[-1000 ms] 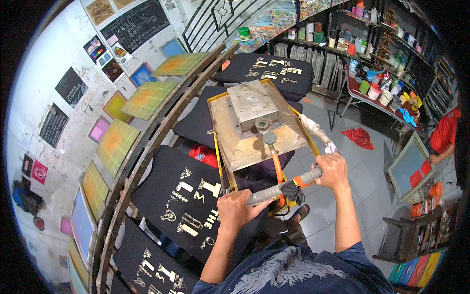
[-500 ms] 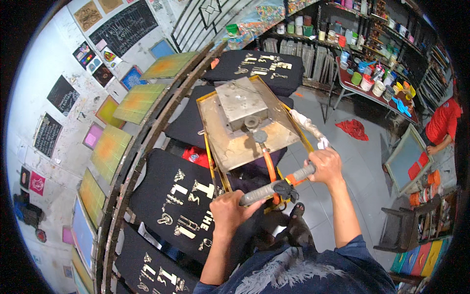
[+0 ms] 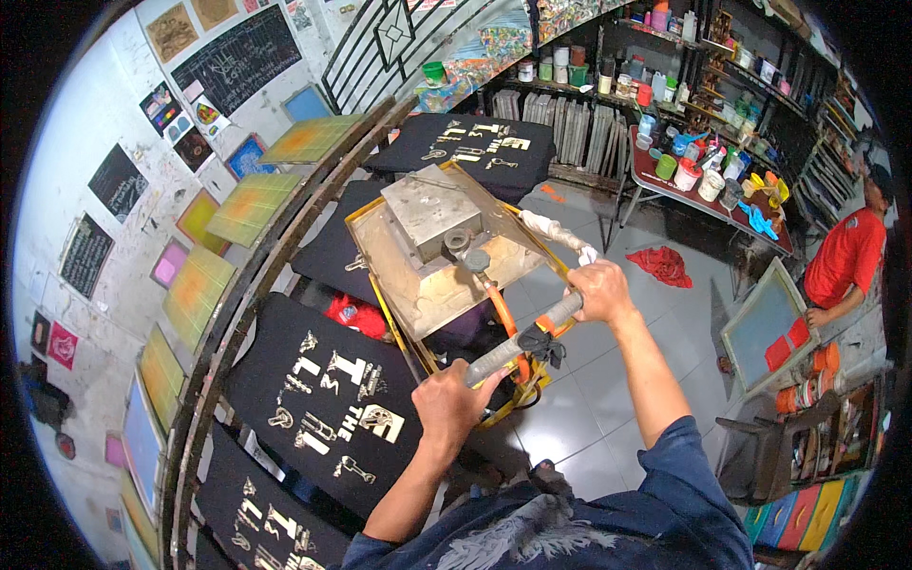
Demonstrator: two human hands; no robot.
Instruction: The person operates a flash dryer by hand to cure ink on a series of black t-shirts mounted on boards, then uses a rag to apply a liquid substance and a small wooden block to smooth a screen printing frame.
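Observation:
My left hand [image 3: 450, 397] wraps round the near left end of a grey, tube-shaped handlebar [image 3: 508, 353]. Round its far right end my right hand [image 3: 598, 290] is closed too. The bar belongs to a yellow-framed cart [image 3: 394, 328] that carries a wide metal hood [image 3: 432, 302] topped by a metal box [image 3: 432, 211]. An orange hose [image 3: 498, 306] runs from a round grey fitting down past the bar. Black wrapping is bunched on the bar between my hands. Black printed shirts [image 3: 318, 399] lie flat on boards to the left, and the hood overlaps some of them.
A long dark rail [image 3: 249, 275] curves along the boards' left side. A table [image 3: 655, 180] with paint tubs stands at the far right, and a red cloth [image 3: 659, 267] lies on the floor. At right, a person in red [image 3: 845, 256] holds a framed screen [image 3: 771, 328].
The cart and my hands appear shifted left in the picture. More of the printed shirt beside my left hand shows, and more of the person in red has come into view.

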